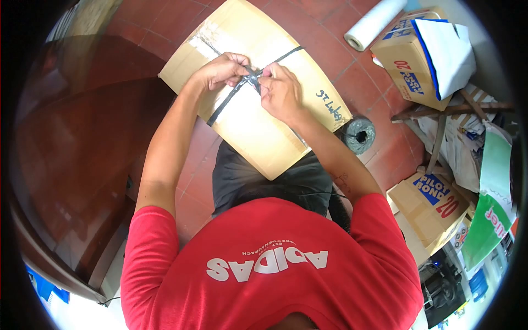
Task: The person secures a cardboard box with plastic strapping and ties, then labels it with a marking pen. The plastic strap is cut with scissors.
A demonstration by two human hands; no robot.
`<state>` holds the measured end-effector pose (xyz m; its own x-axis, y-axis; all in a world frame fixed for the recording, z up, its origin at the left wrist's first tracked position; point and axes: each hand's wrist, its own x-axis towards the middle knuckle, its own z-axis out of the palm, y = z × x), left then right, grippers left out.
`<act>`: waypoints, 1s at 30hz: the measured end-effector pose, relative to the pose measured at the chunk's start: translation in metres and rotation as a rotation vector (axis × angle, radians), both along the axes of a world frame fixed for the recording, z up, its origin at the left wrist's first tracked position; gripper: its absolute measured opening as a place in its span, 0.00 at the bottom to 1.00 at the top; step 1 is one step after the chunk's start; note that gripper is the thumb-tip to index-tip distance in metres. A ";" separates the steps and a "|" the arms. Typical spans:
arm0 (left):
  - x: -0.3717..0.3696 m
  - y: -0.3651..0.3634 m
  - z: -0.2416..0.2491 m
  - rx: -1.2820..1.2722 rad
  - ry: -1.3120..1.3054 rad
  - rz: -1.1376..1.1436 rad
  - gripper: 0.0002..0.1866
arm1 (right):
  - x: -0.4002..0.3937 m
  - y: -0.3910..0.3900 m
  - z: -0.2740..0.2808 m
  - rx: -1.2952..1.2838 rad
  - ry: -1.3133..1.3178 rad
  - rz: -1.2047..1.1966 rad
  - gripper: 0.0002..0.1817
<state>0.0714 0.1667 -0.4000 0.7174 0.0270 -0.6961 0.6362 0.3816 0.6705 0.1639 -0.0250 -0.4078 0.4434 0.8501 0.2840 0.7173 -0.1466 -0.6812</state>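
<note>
A brown cardboard box [275,148] lies in front of me, by my lap, with handwriting on its right side. Black plastic twine [223,108] is wrapped around it in two directions and crosses near the middle of the top. At that crossing, my left hand [224,71] pinches the twine from the left. From the right, my right hand [281,92] has its fingers closed on the twine, close to the left fingertips. A bunched knot shows between the two hands. The fingertips partly hide the strands.
A spool of dark twine [360,136] stands on the red tile floor [360,77] beside the box's right corner. Farther right are a white roll [375,25] and cartons, one upper carton [410,69] and one lower carton [432,206]. Dark wooden furniture [82,148] fills the left side.
</note>
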 end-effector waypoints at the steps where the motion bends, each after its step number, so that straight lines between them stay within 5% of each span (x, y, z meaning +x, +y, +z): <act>1: -0.002 -0.003 0.002 0.003 0.039 0.088 0.09 | -0.004 0.001 0.000 0.004 0.040 -0.007 0.05; 3: -0.003 -0.006 0.006 0.005 0.034 0.145 0.09 | -0.010 0.002 -0.001 0.014 0.083 -0.008 0.05; 5: -0.004 -0.008 0.007 0.004 0.028 0.200 0.09 | -0.015 0.001 0.005 -0.215 0.550 -0.086 0.07; 8: -0.005 -0.013 0.006 0.055 0.015 0.200 0.11 | -0.027 0.004 -0.005 -0.130 0.793 -0.098 0.07; 11: -0.009 -0.017 0.005 0.015 -0.035 0.250 0.12 | -0.039 0.012 -0.005 0.109 0.764 -0.123 0.07; 14: -0.008 -0.022 0.003 0.081 -0.018 0.209 0.13 | -0.034 0.006 0.005 0.015 0.529 -0.107 0.08; 24: -0.021 -0.014 0.004 0.032 -0.052 0.166 0.09 | -0.039 0.021 0.012 0.096 0.361 -0.056 0.08; 30: -0.025 -0.009 0.005 -0.053 -0.027 0.294 0.04 | -0.043 0.021 -0.001 0.110 0.892 -0.226 0.00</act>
<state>0.0466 0.1574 -0.3951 0.7027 0.2001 -0.6827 0.4756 0.5817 0.6599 0.1213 -0.0039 -0.4089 0.6890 0.7050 -0.1683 -0.1174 -0.1207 -0.9857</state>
